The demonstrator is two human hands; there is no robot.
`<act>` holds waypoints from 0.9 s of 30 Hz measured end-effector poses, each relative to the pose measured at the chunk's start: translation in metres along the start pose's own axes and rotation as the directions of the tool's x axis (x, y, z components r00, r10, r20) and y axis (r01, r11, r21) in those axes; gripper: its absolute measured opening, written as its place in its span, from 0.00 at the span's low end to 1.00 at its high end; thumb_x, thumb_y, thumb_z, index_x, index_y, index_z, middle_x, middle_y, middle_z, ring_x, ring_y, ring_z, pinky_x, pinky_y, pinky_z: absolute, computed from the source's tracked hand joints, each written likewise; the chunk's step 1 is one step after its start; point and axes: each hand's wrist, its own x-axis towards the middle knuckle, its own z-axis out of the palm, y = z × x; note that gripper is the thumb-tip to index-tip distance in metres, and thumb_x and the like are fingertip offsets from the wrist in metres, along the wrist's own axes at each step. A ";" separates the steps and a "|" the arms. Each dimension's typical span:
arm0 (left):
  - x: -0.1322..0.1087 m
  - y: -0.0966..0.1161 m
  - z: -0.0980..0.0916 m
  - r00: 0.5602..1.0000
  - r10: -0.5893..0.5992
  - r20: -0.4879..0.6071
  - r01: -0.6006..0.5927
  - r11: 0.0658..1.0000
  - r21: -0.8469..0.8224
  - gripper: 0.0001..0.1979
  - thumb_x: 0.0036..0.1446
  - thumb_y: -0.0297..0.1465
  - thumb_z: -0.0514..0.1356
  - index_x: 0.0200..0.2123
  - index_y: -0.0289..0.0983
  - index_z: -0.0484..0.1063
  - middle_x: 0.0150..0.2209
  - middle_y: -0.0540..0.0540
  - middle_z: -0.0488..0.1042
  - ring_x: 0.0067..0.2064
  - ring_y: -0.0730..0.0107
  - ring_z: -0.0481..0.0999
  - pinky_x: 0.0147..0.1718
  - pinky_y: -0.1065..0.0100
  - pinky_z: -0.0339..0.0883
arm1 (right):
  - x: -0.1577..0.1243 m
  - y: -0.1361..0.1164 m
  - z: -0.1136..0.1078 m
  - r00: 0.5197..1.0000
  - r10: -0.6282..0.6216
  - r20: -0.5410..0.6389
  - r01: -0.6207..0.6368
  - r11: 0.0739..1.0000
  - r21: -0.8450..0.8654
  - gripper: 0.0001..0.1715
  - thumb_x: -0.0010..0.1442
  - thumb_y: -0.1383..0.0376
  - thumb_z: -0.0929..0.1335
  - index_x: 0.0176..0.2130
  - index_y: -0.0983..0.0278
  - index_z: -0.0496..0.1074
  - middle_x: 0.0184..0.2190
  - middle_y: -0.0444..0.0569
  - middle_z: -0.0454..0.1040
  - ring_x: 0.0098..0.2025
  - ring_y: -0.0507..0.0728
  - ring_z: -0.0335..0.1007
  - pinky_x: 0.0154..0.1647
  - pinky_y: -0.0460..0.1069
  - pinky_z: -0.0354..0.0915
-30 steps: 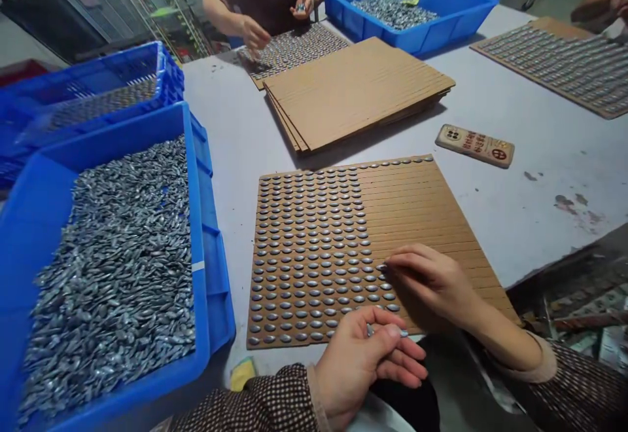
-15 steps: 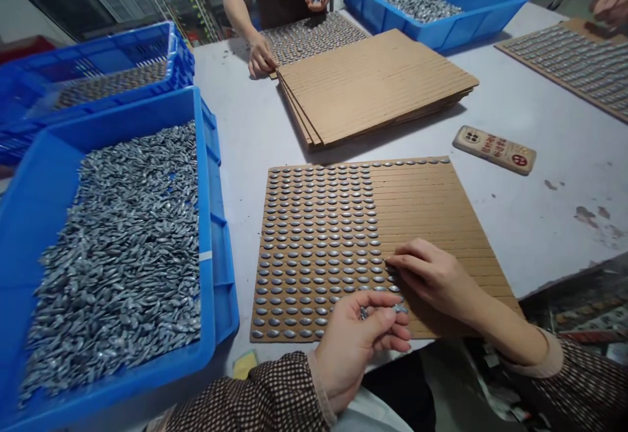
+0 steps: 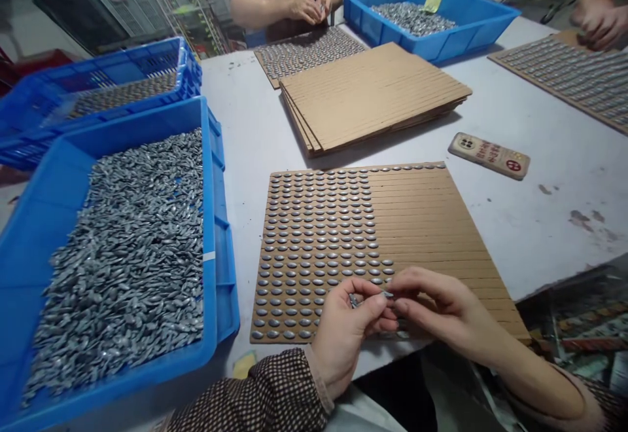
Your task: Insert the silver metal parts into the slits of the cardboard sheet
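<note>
Metal pieces, small grey ovals, sit in a loose clutch in the left hand point(image 3: 343, 330), whose fingers curl around them at the near edge of the slotted cardboard sheet point(image 3: 432, 222). One metal piece point(image 3: 387, 294) is pinched between the fingertips where the two hands meet.

Left to right:
- Blue bin point(image 3: 29, 235) at far left of the surface point(image 3: 245, 131), heaped with loose grey ovals. A second blue bin point(image 3: 186, 65) sits behind it, holding filled sheets.
- Slotted cardboard sheet at centre, directly before the person. Its left half is filled with rows of seated ovals; its right half is bare grooves, save a single line of ovals along the far edge.
- Left hand over the sheet's near edge, closed on its clutch of pieces.
- Right hand point(image 3: 441, 311) touching the left at the fingertips, thumb and forefinger closed on the single piece.
- Stack of empty cardboard sheets point(image 3: 373, 91) beyond the working sheet.
- Phone in a patterned case point(image 3: 489, 155) lies flat to the right, well apart from the hands.
- A co-worker's hands point(image 3: 307, 6) are together at the far side.
</note>
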 end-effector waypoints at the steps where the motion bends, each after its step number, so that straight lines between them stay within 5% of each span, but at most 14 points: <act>1: 0.000 -0.001 0.000 1.000 0.002 0.005 -0.002 1.000 -0.004 0.12 0.51 0.30 0.67 0.35 0.33 0.68 0.30 0.46 0.75 0.29 0.74 0.75 0.32 0.72 0.70 | -0.001 -0.002 0.003 1.000 0.003 0.003 -0.003 0.999 0.049 0.09 0.65 0.65 0.65 0.45 0.60 0.73 0.38 0.49 0.75 0.39 0.54 0.72 0.39 0.47 0.70; 4: 0.000 -0.004 0.000 0.999 0.004 0.033 -0.004 1.000 -0.008 0.12 0.51 0.31 0.67 0.35 0.32 0.69 0.30 0.46 0.74 0.29 0.75 0.74 0.30 0.73 0.69 | -0.004 -0.001 0.014 0.996 -0.020 -0.083 0.029 0.993 0.116 0.07 0.65 0.66 0.66 0.41 0.60 0.74 0.37 0.49 0.74 0.40 0.54 0.72 0.40 0.48 0.70; 10: -0.005 0.011 0.005 0.999 -0.037 0.007 0.037 0.999 -0.031 0.09 0.55 0.32 0.64 0.37 0.34 0.69 0.24 0.53 0.66 0.23 0.84 0.62 0.19 0.80 0.52 | -0.008 0.004 0.009 0.970 -0.012 -0.242 -0.003 0.998 -0.065 0.09 0.66 0.64 0.64 0.45 0.60 0.72 0.40 0.50 0.77 0.42 0.56 0.74 0.42 0.47 0.71; 13: -0.009 0.024 0.009 0.993 0.071 -0.093 -0.081 0.991 -0.110 0.09 0.60 0.33 0.59 0.41 0.34 0.70 0.33 0.47 0.71 0.30 0.77 0.70 0.25 0.77 0.62 | 0.002 0.013 -0.009 0.951 0.007 -0.310 -0.079 0.972 -0.223 0.08 0.66 0.63 0.64 0.43 0.60 0.72 0.38 0.49 0.77 0.39 0.55 0.74 0.39 0.47 0.70; 15: -0.011 0.027 0.011 0.987 0.074 -0.141 -0.098 0.981 -0.170 0.09 0.60 0.30 0.56 0.42 0.33 0.71 0.40 0.41 0.73 0.39 0.68 0.75 0.33 0.70 0.69 | 0.012 0.022 -0.019 0.963 -0.049 -0.266 -0.049 0.935 -0.352 0.08 0.66 0.62 0.64 0.41 0.60 0.72 0.37 0.50 0.76 0.39 0.56 0.73 0.38 0.49 0.70; 20: -0.016 0.016 0.015 0.990 -0.132 -0.043 0.120 0.969 -0.218 0.18 0.50 0.16 0.53 0.45 0.29 0.69 0.47 0.35 0.73 0.48 0.58 0.76 0.48 0.60 0.69 | 0.030 0.042 -0.022 0.974 -0.209 -0.092 0.130 0.840 -0.527 0.11 0.67 0.67 0.61 0.44 0.61 0.72 0.37 0.51 0.76 0.38 0.57 0.72 0.38 0.51 0.69; 27: -0.016 0.009 0.012 0.986 -0.163 -0.018 0.157 0.971 -0.180 0.10 0.59 0.27 0.59 0.44 0.31 0.67 0.46 0.34 0.75 0.44 0.60 0.78 0.47 0.62 0.69 | 0.037 0.050 -0.017 0.959 -0.283 -0.020 0.218 0.780 -0.586 0.11 0.67 0.69 0.62 0.45 0.62 0.72 0.34 0.50 0.72 0.37 0.56 0.67 0.36 0.51 0.65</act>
